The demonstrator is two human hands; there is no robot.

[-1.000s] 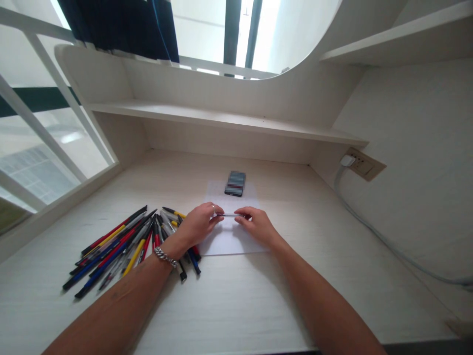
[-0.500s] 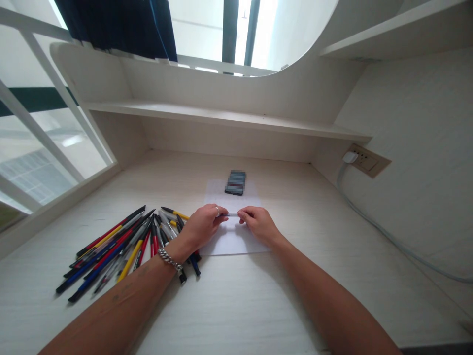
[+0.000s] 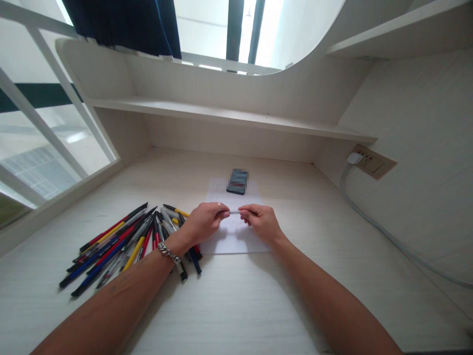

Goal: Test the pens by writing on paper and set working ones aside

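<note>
A thin pen point(image 3: 234, 212) is held level between my two hands, and only a short pale stretch of it shows. My left hand point(image 3: 207, 221), with a ring on a finger and a chain bracelet on the wrist, pinches its left end. At the other end, the thumb and fingers of my right hand point(image 3: 261, 220) are closed on it. Both hands are above a sheet of white paper point(image 3: 236, 241) lying on the desk. The fingers cover the pen's ends.
Loose pens point(image 3: 121, 241) in several colours lie in a spread pile at the left, partly behind my left forearm. A blurred-out dark phone-like object point(image 3: 237, 181) rests on the paper's far part. A shelf point(image 3: 221, 114) spans the back; a cable point(image 3: 369, 219) hangs from the right wall socket point(image 3: 375, 161).
The bluish bit of the pen by my left fingers no longer shows; the visible stretch looks paler. My hands keep nearly the same place, and the whole view has shifted slightly.
</note>
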